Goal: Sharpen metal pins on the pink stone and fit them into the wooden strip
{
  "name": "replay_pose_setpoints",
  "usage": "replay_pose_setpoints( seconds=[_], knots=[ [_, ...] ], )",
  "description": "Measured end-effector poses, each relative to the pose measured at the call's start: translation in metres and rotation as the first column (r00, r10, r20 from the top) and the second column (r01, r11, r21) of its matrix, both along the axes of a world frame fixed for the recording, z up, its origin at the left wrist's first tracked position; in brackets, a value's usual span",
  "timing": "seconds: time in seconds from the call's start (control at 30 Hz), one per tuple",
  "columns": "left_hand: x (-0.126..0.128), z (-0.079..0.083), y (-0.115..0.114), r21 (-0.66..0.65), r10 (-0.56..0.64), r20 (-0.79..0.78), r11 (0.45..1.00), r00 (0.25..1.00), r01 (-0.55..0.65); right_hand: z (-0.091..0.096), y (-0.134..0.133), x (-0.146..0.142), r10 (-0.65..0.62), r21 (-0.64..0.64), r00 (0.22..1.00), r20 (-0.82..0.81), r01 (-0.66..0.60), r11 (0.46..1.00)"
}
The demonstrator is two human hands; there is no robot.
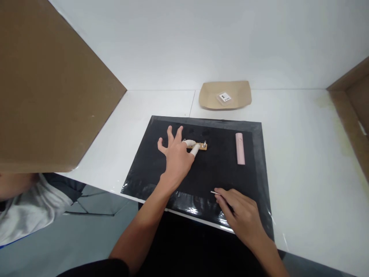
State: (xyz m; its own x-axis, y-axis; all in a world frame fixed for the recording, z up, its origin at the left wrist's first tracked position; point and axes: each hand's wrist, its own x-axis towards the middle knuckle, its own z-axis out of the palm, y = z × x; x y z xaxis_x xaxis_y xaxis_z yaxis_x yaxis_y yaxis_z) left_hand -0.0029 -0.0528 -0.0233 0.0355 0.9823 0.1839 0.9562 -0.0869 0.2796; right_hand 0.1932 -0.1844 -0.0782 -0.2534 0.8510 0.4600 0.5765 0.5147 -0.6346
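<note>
My left hand [176,156] rests on a black mat [207,173]. Its thumb and index finger wear white finger cots and pinch a small wooden strip [198,146] with a metal screw standing in it. The other fingers are spread apart. My right hand [240,215] lies near the mat's front edge, fingers closed on a thin white stick [215,192] whose tip points left. A pink bar-shaped case [240,148] lies on the mat to the right of the strip.
A brown paper tray [225,95] holding a small clear bag with a label sits on the white table behind the mat. Cardboard walls stand at left [49,88] and right [353,104]. Another person's sleeve [31,204] shows at lower left.
</note>
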Motion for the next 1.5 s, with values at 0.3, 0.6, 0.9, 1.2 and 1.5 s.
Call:
replay_pose_setpoints(
  seconds=[0.3,0.6,0.9,1.2,1.5],
  knots=[
    [-0.001,-0.002,-0.002,0.007,-0.006,-0.011,1.0,1.0,0.006,0.0,0.0,0.0,0.003,0.005,1.0,0.001,-0.003,1.0],
    [-0.008,-0.003,0.003,0.029,-0.042,-0.031,0.999,0.999,0.043,0.001,0.001,0.0,-0.001,0.002,1.0,0.002,0.001,1.0],
    [-0.008,0.005,0.009,-0.015,-0.078,-0.059,0.997,0.995,0.077,0.0,0.001,0.0,-0.004,-0.004,1.0,0.0,0.004,1.0],
    [-0.011,0.01,0.019,-0.067,-0.168,-0.074,0.984,0.983,0.164,0.001,0.001,0.0,0.002,0.015,1.0,-0.008,-0.001,1.0],
    [-0.009,0.01,0.018,-0.101,-0.129,-0.026,0.987,0.991,0.126,0.0,0.0,0.0,0.005,-0.014,1.0,-0.02,-0.006,1.0]
  ],
)
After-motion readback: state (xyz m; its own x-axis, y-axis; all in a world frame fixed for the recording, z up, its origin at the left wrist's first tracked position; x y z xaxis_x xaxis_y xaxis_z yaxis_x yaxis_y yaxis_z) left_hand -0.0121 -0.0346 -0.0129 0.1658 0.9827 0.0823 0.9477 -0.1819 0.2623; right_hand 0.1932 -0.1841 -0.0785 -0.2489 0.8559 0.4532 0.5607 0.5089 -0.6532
